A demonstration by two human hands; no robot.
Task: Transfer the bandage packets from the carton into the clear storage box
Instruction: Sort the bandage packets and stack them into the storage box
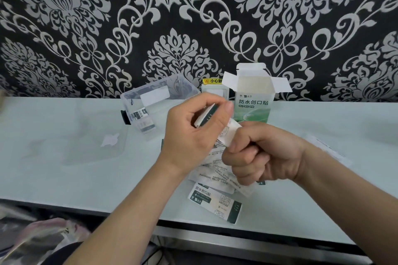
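Pinching a small stack of bandage packets (205, 116) in our left grip (191, 131), we curl our right grip (265, 157) round another packet (228, 134) just beside it. More loose packets (215, 202) lie on the counter (64, 178) beneath our hands. Behind them stand the open carton (254, 105) and the clear storage box (133, 101), which holds a few packets (142, 116)

- Left hand (193, 133), frame centre: bare, with one short, plain nail showing.
- Right hand (258, 157), right of centre: bare, creased knuckles.
- Left forearm (129, 200), lower left: bare, unsleeved.
- Right forearm (344, 178), right edge: bare, unsleeved.
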